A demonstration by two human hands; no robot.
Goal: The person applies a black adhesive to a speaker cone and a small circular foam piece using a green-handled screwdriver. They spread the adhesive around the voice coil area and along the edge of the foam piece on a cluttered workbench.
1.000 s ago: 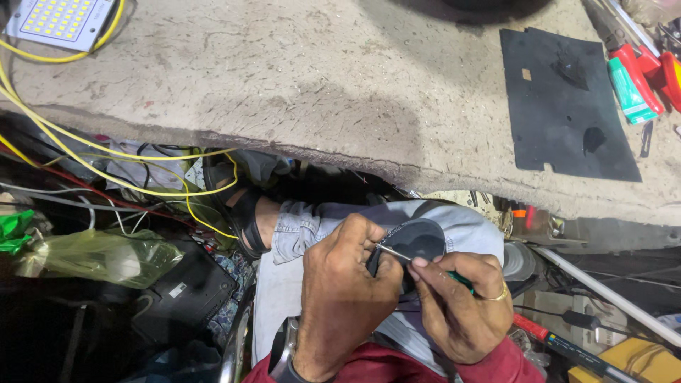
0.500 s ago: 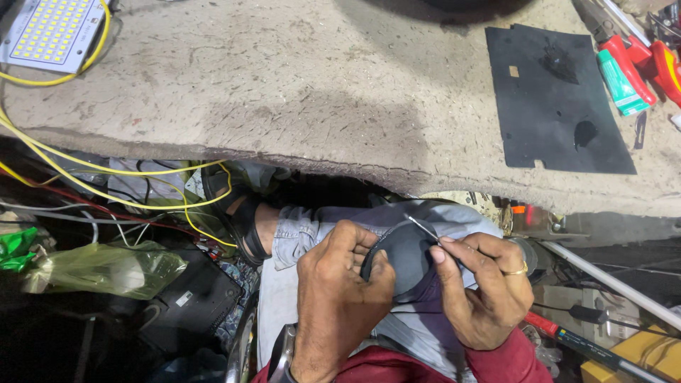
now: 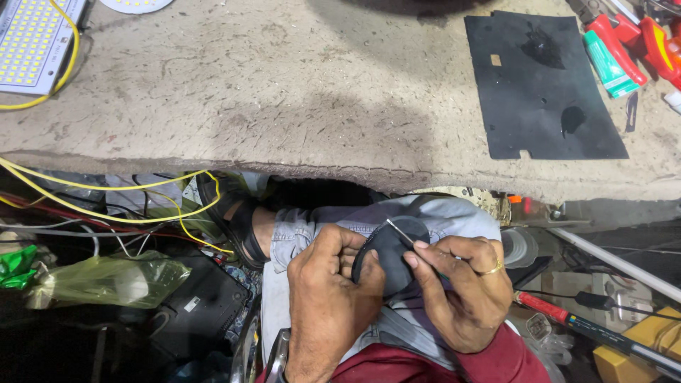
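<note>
We hold a dark round piece [image 3: 389,257] over our lap, just below the edge of the bench [image 3: 298,99]. Our left hand [image 3: 328,291] is closed around its left side, thumb pressed on its face and fingers curled behind it. Our right hand [image 3: 464,287] is pinched shut on a thin metal tool [image 3: 400,232], thumb and forefinger gripping near its base; the tool's shaft slants up and to the left, and it lies against the upper face of the piece. A gold ring [image 3: 492,268] sits on a finger of the right hand.

Our knee in pale jeans [image 3: 454,216] lies just behind the piece, and a foot in a black sandal [image 3: 237,220] shows to the left of it.

On the bench, a black mat [image 3: 543,85] lies at the upper right, with red-handled tools [image 3: 624,39] and a green tube [image 3: 606,64] just beside it. An LED panel [image 3: 35,42] lies at the upper left corner, with a yellow wire [image 3: 67,64] running along its edge. More yellow wires [image 3: 106,202] trail under the bench on the left, above a green-tinted plastic bag [image 3: 106,280]. A red and black rod [image 3: 589,328] lies at the lower right, near a yellow box [image 3: 638,347].
</note>
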